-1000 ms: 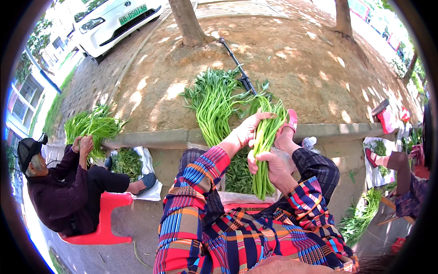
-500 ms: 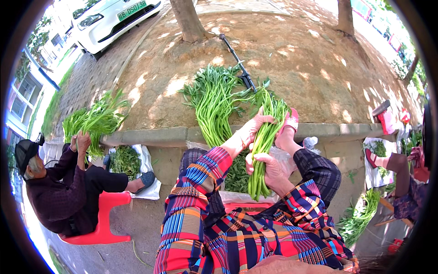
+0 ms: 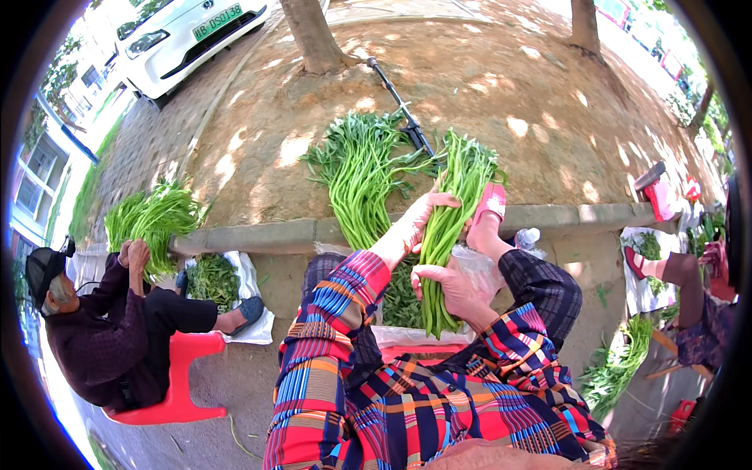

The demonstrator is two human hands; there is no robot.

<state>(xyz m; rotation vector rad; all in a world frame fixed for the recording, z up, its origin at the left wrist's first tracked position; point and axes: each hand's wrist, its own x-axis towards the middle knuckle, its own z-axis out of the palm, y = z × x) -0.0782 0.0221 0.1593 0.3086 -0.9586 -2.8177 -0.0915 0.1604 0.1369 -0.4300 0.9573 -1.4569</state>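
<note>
A long bunch of leafy green stems (image 3: 453,215) stands tilted in front of my lap, leaves at the far end and cut ends toward me. My left hand (image 3: 423,219) is closed round its upper middle, thumb across the front. Lower down, my right hand (image 3: 462,291) wraps the stems near their cut ends; its thumb lies over them and some fingers are hidden behind. Beyond my left hand, a larger pile of the same greens (image 3: 359,176) leans over the kerb. Loose leaves (image 3: 403,301) lie beneath the bunch, between my knees.
A black pole (image 3: 399,102) lies on the soil beyond the pile. At left, a person (image 3: 102,329) on a red stool (image 3: 192,360) holds greens (image 3: 153,219). Another person's leg (image 3: 685,278) shows at right, near more greens (image 3: 623,364). The stone kerb (image 3: 266,237) crosses ahead.
The bunch now stands a little more upright, its leafy top spread wider. My right thumb has straightened across the stems. The whole view has shifted slightly.
</note>
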